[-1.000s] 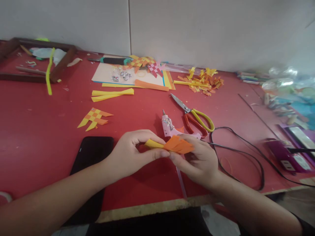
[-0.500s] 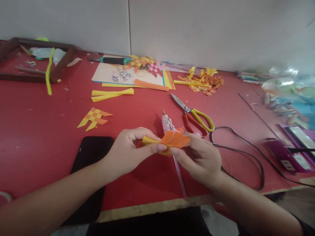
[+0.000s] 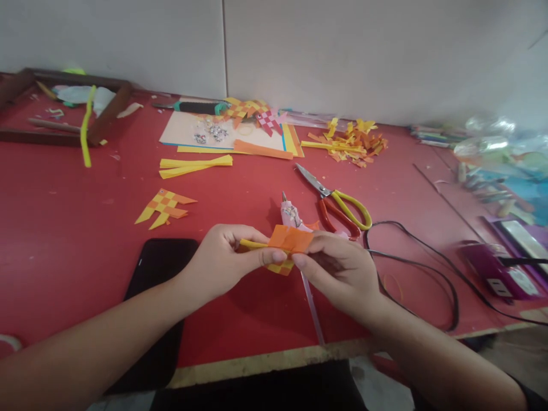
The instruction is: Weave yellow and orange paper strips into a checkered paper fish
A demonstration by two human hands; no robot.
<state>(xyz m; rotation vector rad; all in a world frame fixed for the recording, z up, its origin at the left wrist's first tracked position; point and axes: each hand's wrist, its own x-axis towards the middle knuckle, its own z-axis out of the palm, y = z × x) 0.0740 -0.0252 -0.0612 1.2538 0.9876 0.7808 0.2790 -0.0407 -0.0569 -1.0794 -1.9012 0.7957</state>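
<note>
Both my hands hold a small woven piece of orange and yellow paper strips [image 3: 286,245] just above the red table [image 3: 64,240]. My left hand [image 3: 225,262] pinches its yellow end between thumb and fingers. My right hand [image 3: 338,271] grips the orange end, fingers closed under it. A checkered woven part shows below the orange flap. Right behind the paper lies a pink glue gun [image 3: 293,216], partly hidden by my hands.
A black phone [image 3: 160,268] lies by my left forearm. Scissors [image 3: 336,200] with yellow and red handles, a black cable [image 3: 419,268] and a purple power strip [image 3: 499,271] are to the right. A woven paper fish [image 3: 165,206], yellow strips [image 3: 194,165], paper scraps [image 3: 353,140] and a wooden frame [image 3: 64,103] lie farther back.
The orange end has been folded back over the piece toward my left hand. Both hands shifted slightly left and the checkered weave now shows beneath.
</note>
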